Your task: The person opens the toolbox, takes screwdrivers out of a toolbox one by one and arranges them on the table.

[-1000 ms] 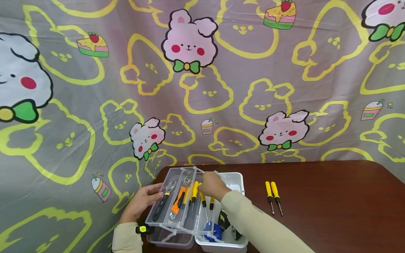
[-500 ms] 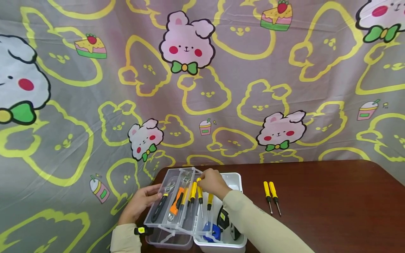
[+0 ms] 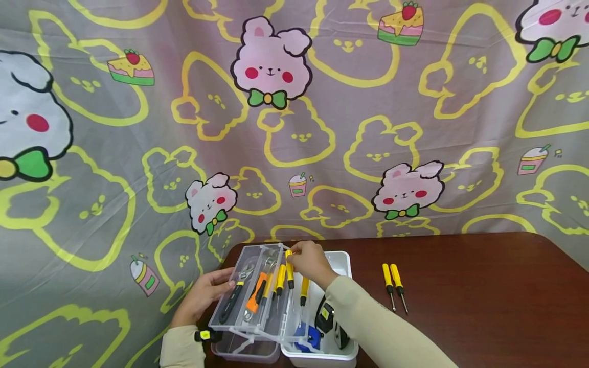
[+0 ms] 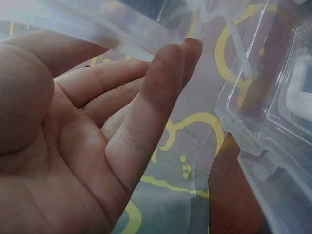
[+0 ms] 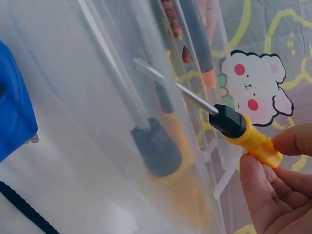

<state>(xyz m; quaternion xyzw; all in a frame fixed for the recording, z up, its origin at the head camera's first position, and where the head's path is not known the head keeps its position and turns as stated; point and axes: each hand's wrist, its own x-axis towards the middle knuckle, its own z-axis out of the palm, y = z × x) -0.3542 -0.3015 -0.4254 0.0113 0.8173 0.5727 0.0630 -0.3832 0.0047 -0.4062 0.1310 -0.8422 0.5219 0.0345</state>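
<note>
The right hand [image 3: 312, 259] pinched a yellow-handled screwdriver [image 5: 251, 139] near the butt of its handle, thumb and fingertips closed on it, with no gap left in the grip. That screwdriver hung by the right part of the clear tray [image 3: 236, 329], blade slanting down toward the plastic; whether the tip touched the wall, or over which compartment it lay, could not be told. The left hand [image 3: 209, 294] held the tray's left edge lightly between thumb and fingers. Inside the tray, side by side, lay a black-handled adjustable wrench [image 3: 232, 302], an orange utility knife [image 3: 255, 295] and another yellow screwdriver [image 3: 280, 278], the handles close together with little room to pass between them. Below the tray at its near left was a clear lid [image 3: 248, 353]. Under and to the right of the tray stood the white bin [image 3: 340, 260], its far rim uncovered, its right side partly crossed by the right sleeve [image 3: 368, 312]; a blue tape measure [image 3: 311, 337] and a black tape measure [image 3: 324, 317] sat inside. Well to the tray's right, two screwdrivers [image 3: 397, 278] lay parallel on the brown table [image 3: 474, 291], which ran on to a rounded far corner.
</note>
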